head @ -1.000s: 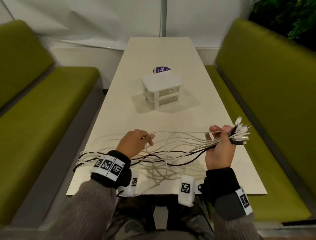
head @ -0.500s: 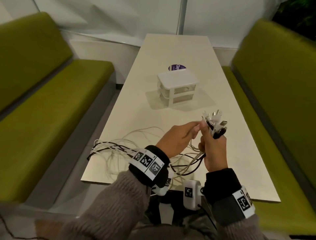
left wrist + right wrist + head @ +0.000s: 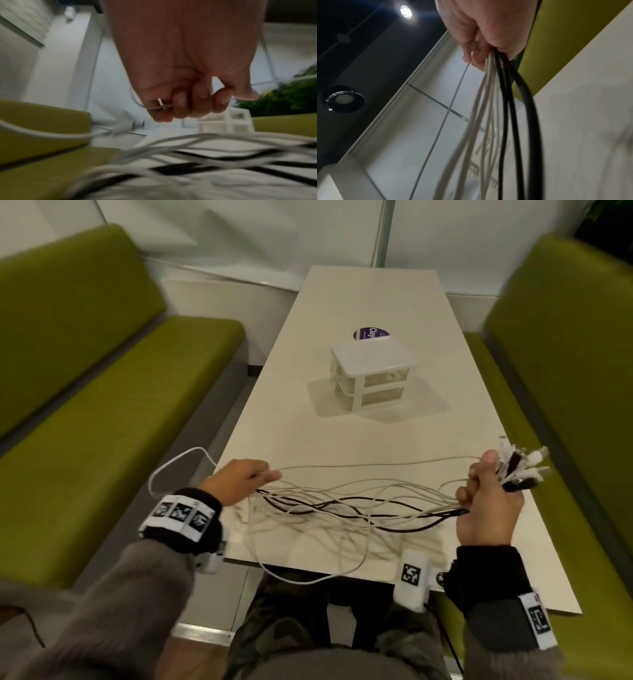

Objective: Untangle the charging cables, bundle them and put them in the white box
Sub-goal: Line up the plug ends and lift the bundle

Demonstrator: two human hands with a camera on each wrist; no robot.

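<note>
- Head view: the right hand is raised at the right edge of the table, fist clenched round the gathered plug ends of the cables, thumb up; the plugs fan out past the knuckles.
- The left hand sits low at the table's near left corner, knuckles up, fingers curled over the strands. White and black cables run slack between the two hands, with loops drooping off the near edge.
- The box stands mid-table, well apart from both hands, beside a purple sticker.
- Left wrist view: the left hand hangs palm down, fingers hooked round a thin white strand; blurred cables lie below.
- Right wrist view: the right hand grips the cables, which trail down from the fist.
</note>
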